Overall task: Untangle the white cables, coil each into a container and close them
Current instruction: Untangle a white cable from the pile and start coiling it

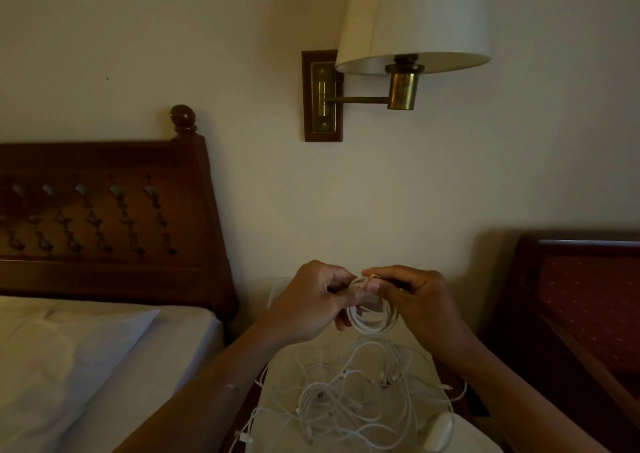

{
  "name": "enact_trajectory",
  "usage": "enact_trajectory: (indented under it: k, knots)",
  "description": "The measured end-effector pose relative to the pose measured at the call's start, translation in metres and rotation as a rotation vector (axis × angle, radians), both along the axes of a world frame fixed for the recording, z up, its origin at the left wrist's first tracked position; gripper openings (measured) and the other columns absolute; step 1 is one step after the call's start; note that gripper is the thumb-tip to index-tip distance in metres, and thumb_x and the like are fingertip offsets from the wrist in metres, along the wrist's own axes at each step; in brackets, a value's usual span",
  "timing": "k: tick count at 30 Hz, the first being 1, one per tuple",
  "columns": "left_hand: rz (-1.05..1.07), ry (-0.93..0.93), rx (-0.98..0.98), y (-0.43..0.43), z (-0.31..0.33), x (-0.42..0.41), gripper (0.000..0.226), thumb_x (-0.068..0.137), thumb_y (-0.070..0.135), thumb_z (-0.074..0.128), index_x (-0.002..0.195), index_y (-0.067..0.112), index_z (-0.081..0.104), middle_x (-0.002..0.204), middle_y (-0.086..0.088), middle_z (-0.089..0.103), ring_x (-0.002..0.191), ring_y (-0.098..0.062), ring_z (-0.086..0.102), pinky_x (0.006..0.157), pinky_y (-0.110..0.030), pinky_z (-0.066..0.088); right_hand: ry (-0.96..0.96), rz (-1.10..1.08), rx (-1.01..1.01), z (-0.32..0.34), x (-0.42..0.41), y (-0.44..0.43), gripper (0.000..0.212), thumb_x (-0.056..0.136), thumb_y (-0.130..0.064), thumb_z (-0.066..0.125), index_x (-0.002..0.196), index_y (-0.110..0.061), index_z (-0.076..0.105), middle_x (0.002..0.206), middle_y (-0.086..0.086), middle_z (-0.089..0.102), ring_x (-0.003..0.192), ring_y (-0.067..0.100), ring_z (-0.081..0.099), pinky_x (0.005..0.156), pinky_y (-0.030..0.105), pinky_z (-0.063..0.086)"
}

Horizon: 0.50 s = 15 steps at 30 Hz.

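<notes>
My left hand (313, 297) and my right hand (412, 295) meet in front of me, both pinching a small coil of white cable (372, 319) held in the air. The coil hangs in a few loops below my fingers. Underneath, a loose tangle of white cables (346, 400) with several plug ends lies spread on a pale surface (277, 414). A white rounded container (440, 432) sits at the lower right of that surface, partly cut off by the frame edge.
A bed with white linen (86, 359) and a dark carved headboard (104, 217) is on the left. A dark wooden chair with red upholstery (581, 300) stands at the right. A brass wall lamp (401, 85) hangs above. The room is dim.
</notes>
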<state>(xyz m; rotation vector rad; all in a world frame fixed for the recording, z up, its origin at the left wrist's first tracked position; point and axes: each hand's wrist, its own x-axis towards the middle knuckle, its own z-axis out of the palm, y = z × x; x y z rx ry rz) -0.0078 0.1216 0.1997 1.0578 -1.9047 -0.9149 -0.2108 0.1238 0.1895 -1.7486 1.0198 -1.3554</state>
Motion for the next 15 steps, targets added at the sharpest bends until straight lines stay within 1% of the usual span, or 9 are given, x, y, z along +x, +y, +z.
enact_trajectory:
  k: [3, 4, 6, 8, 9, 11, 12, 14, 15]
  knots:
    - [0.043, 0.100, -0.016, 0.005, -0.012, -0.006, 0.037, 0.093, 0.050, 0.070, 0.087, 0.015, 0.078, 0.072, -0.012, 0.073, 0.056, -0.030, 0.069, 0.060, -0.051, 0.061, -0.001, 0.005, 0.055, -0.007, 0.001, 0.002, 0.020, 0.093, -0.016, 0.071, 0.108, -0.026, 0.078, 0.096, -0.013, 0.079, 0.092, 0.006, 0.074, 0.077, 0.017, 0.056]
    - [0.052, 0.126, -0.015, 0.006, -0.015, -0.008, 0.036, 0.094, 0.049, 0.070, 0.087, 0.014, 0.078, 0.072, -0.012, 0.073, 0.056, -0.029, 0.069, 0.059, -0.051, 0.061, -0.007, 0.012, 0.072, -0.008, 0.002, 0.004, 0.021, 0.093, -0.020, 0.070, 0.111, -0.028, 0.077, 0.098, -0.014, 0.078, 0.094, 0.005, 0.073, 0.076, 0.015, 0.055]
    - [0.060, 0.173, -0.018, 0.007, -0.020, -0.010, 0.022, 0.101, 0.032, 0.067, 0.085, 0.021, 0.078, 0.073, -0.007, 0.074, 0.056, -0.028, 0.069, 0.057, -0.048, 0.062, 0.007, 0.004, 0.082, -0.011, 0.003, 0.006, 0.029, 0.094, -0.033, 0.065, 0.122, -0.033, 0.072, 0.108, -0.016, 0.076, 0.102, 0.001, 0.070, 0.079, 0.014, 0.054]
    - [0.083, 0.212, -0.017, 0.007, -0.022, -0.010, 0.028, 0.104, 0.018, 0.062, 0.084, 0.027, 0.079, 0.075, -0.003, 0.075, 0.056, -0.028, 0.069, 0.056, -0.043, 0.061, 0.012, -0.123, 0.110, -0.014, 0.004, 0.005, 0.038, 0.096, -0.043, 0.058, 0.134, -0.036, 0.063, 0.119, -0.015, 0.070, 0.106, 0.000, 0.066, 0.079, 0.015, 0.052]
    - [0.104, 0.226, -0.012, 0.006, -0.022, -0.009, 0.027, 0.104, 0.015, 0.061, 0.086, 0.025, 0.079, 0.074, -0.005, 0.075, 0.057, -0.029, 0.069, 0.055, -0.043, 0.061, -0.047, -0.180, 0.159, -0.015, 0.003, 0.005, 0.040, 0.097, -0.046, 0.056, 0.135, -0.034, 0.062, 0.120, -0.012, 0.068, 0.105, 0.003, 0.066, 0.078, 0.016, 0.052]
    - [0.135, 0.245, -0.013, 0.003, -0.023, -0.005, 0.020, 0.103, 0.013, 0.062, 0.092, 0.013, 0.078, 0.073, -0.016, 0.072, 0.057, -0.033, 0.069, 0.056, -0.047, 0.061, -0.186, -0.151, 0.297, -0.017, 0.002, 0.005, 0.039, 0.096, -0.048, 0.056, 0.124, -0.024, 0.069, 0.112, -0.003, 0.074, 0.100, 0.011, 0.071, 0.076, 0.022, 0.053]
    - [0.139, 0.248, -0.013, 0.002, -0.024, -0.004, 0.019, 0.103, 0.013, 0.062, 0.093, 0.009, 0.077, 0.074, -0.019, 0.071, 0.058, -0.035, 0.069, 0.057, -0.048, 0.061, -0.198, -0.099, 0.339, -0.020, 0.001, 0.007, 0.034, 0.096, -0.045, 0.058, 0.117, -0.023, 0.073, 0.106, -0.001, 0.077, 0.098, 0.016, 0.072, 0.075, 0.025, 0.055]
    - [0.138, 0.230, -0.029, 0.000, -0.025, -0.003, 0.019, 0.103, 0.018, 0.063, 0.094, 0.009, 0.078, 0.074, -0.018, 0.072, 0.058, -0.035, 0.070, 0.057, -0.049, 0.062, -0.179, 0.005, 0.351, -0.026, 0.002, 0.011, 0.019, 0.096, -0.031, 0.066, 0.109, -0.024, 0.077, 0.102, -0.003, 0.079, 0.097, 0.018, 0.074, 0.071, 0.025, 0.057]
    - [0.133, 0.214, -0.040, 0.000, -0.027, -0.003, 0.019, 0.103, 0.020, 0.064, 0.093, 0.011, 0.078, 0.074, -0.017, 0.073, 0.058, -0.035, 0.070, 0.058, -0.050, 0.062, -0.178, 0.048, 0.346, -0.027, 0.003, 0.013, 0.017, 0.094, -0.024, 0.069, 0.109, -0.024, 0.077, 0.102, -0.002, 0.079, 0.098, 0.018, 0.074, 0.071, 0.025, 0.058]
